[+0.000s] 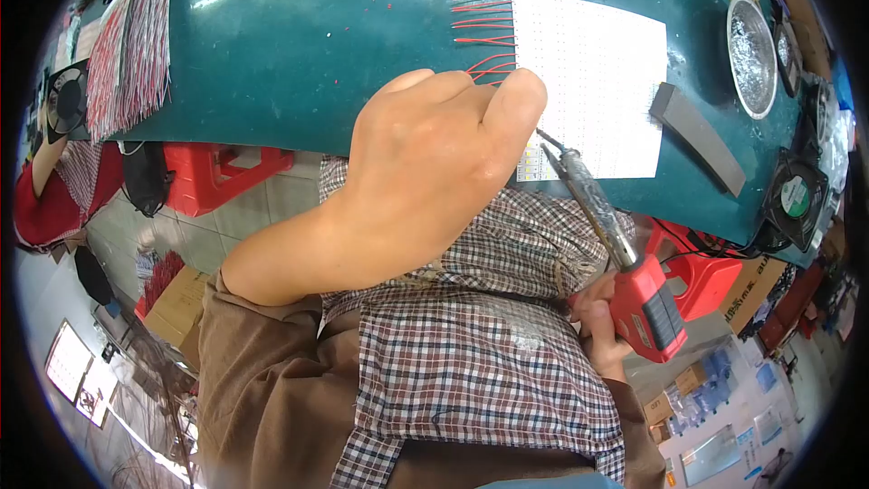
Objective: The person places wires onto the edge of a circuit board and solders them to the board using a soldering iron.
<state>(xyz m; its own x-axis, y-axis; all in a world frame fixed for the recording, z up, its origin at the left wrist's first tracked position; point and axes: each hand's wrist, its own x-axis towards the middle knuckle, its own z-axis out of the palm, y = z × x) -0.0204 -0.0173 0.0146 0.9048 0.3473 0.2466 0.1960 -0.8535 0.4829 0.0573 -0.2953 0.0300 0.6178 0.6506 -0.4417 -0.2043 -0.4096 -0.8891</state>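
Observation:
A white circuit board panel (588, 81) lies on the green table (299, 63), with red wires (484, 20) sticking out from its left edge. Over that edge is my left hand (425, 154), closed, with the thumb pressed against the curled fingers. Whatever it pinches is hidden beneath it. My right hand (600, 330) grips a red soldering gun (638, 308) from the handle side. The gun's thin tip points up and left, beside my left thumb and close to the board's lower left corner. Small yellowish pads show at that corner.
Right of the board lie a grey bar (701, 140), a metal bowl (751, 54) with silvery bits and a small fan (797, 195). Bundled red-wired strips (131, 54) lie far left, near another person's sleeve (63, 199). Red stools (204, 181) stand below the table edge.

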